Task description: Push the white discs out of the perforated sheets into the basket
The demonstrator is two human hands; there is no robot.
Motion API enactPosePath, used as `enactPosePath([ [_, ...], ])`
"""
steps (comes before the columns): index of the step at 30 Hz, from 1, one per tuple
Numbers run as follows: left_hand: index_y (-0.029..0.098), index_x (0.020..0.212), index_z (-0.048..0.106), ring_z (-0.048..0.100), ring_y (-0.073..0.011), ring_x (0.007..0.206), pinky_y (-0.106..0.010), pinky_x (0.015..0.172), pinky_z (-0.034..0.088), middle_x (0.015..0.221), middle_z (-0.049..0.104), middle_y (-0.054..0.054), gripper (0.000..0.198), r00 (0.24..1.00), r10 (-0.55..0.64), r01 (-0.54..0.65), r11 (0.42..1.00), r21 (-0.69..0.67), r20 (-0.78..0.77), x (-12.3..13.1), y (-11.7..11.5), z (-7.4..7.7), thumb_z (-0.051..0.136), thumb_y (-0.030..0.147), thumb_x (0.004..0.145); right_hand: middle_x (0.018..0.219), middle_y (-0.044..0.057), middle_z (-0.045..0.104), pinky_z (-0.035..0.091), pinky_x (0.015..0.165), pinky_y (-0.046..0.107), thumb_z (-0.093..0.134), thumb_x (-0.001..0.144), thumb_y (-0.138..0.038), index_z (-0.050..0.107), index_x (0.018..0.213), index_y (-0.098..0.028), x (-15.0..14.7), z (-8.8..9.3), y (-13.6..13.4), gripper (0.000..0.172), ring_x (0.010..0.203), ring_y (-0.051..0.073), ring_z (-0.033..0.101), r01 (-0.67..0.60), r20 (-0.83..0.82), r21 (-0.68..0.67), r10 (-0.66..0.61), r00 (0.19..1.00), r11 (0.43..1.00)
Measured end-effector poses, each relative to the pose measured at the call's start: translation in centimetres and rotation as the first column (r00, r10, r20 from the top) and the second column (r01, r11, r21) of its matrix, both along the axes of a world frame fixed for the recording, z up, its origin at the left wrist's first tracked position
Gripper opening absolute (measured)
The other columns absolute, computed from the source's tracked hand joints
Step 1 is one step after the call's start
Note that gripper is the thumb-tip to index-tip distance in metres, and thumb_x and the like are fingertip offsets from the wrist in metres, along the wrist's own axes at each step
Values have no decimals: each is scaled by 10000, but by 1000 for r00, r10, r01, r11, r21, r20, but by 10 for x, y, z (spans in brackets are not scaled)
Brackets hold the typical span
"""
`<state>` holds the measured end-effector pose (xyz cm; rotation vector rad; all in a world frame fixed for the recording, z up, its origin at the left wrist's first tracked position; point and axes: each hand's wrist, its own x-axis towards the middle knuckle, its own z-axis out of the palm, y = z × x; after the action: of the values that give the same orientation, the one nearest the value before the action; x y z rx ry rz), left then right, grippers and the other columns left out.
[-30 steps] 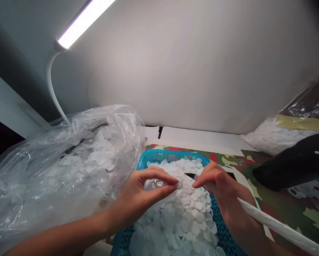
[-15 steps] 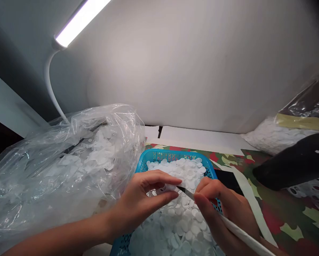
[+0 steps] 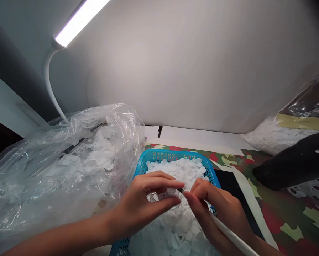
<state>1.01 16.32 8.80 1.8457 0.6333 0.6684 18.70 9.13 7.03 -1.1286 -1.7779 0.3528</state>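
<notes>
My left hand [image 3: 142, 201] is closed, holding a thin translucent plastic piece with round holes [image 3: 166, 193] between thumb and fingers. My right hand [image 3: 216, 206] grips a slim tool with a white handle [image 3: 233, 234], pen-like. Its dark pointed tip, mostly hidden by my fingers, is at the right end of the piece; whether it touches I cannot tell. Both hands are over a blue plastic basket [image 3: 137, 170] heaped with small white discs [image 3: 190, 169].
A large clear plastic bag [image 3: 116, 113] with white pieces inside lies left, below a lit lamp [image 3: 80, 23]. To the right, a black object [image 3: 293, 161] rests by perforated sheets [image 3: 313, 192] on a camouflage cloth [image 3: 290, 217]. Another bag of white pieces [image 3: 268, 137] stands behind.
My right hand has moved left, closer to my left fingertips, so less of the tool's dark tip shows. The plastic piece has turned slightly, showing its holes more clearly.
</notes>
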Motion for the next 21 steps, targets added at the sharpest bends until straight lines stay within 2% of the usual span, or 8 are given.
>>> enactPosePath([
  [10,223,1069,685,595,-127,806,-236,672,477,1027,666,-43,260,999,-38,38,999,-28,-4,-1,-1,-3,678,199,811,611,-55,406,325,480,210,462,912,-148,419,739,-206,-1,-3,3,188,495,73,379,3,50,-28,-2,999,1000],
  [17,251,1070,687,568,-109,779,-224,673,473,1037,656,-30,263,1000,15,-15,1000,-20,-23,0,0,-4,682,218,810,576,-58,391,338,476,215,452,900,-141,383,699,-218,0,2,-1,226,480,85,396,40,-77,-23,-41,996,999],
  [21,257,1069,686,574,-113,805,-222,681,472,1051,647,-29,268,999,26,-27,999,-40,-29,-1,0,-2,689,222,804,560,-51,401,330,465,223,447,899,-150,372,682,-221,1,4,-3,241,479,94,397,76,-80,-25,-78,994,997],
])
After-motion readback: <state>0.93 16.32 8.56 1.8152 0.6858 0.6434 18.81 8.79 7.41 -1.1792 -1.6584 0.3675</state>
